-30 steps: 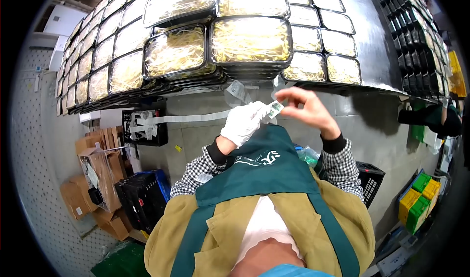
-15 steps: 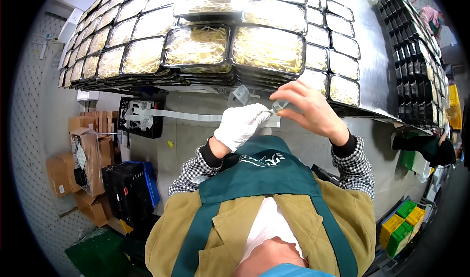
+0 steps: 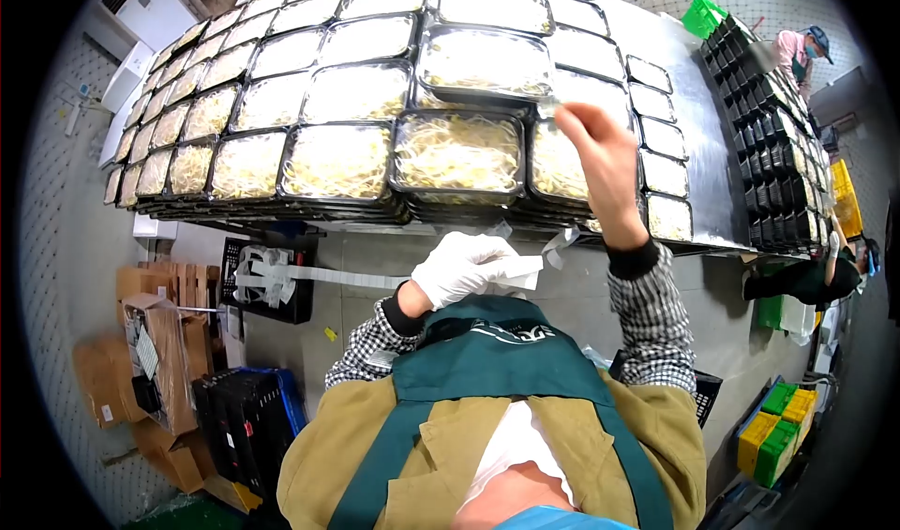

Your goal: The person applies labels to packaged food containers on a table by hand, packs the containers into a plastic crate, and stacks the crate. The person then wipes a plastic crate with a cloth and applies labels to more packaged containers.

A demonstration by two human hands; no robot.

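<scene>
My left hand (image 3: 461, 269), in a white glove, is closed on a strip of labels (image 3: 352, 277). The strip's free end sticks out past the fingers, and its other part runs left to a crate. My bare right hand (image 3: 600, 160) reaches over the trays with thumb and fingers pinched together. A small clear label (image 3: 547, 108) shows faintly at the fingertips, washed out by glare. Beneath that hand lies a film-covered black tray of bean sprouts (image 3: 557, 160). Beside it, another sprout tray (image 3: 459, 153) tops a stack. A raised tray (image 3: 486, 61) sits behind.
Stacked sprout trays cover much of the metal table (image 3: 698, 136). A black crate (image 3: 281, 300) holds loose label strip. Black trays (image 3: 769, 146) are stacked at the right, with co-workers near them. Cardboard boxes (image 3: 164, 361) and dark crates (image 3: 246, 427) stand on the left floor.
My right hand has left the label strip by my left hand and moved forward over the trays. The view has shifted, so more of the table shows. My left hand keeps the strip.
</scene>
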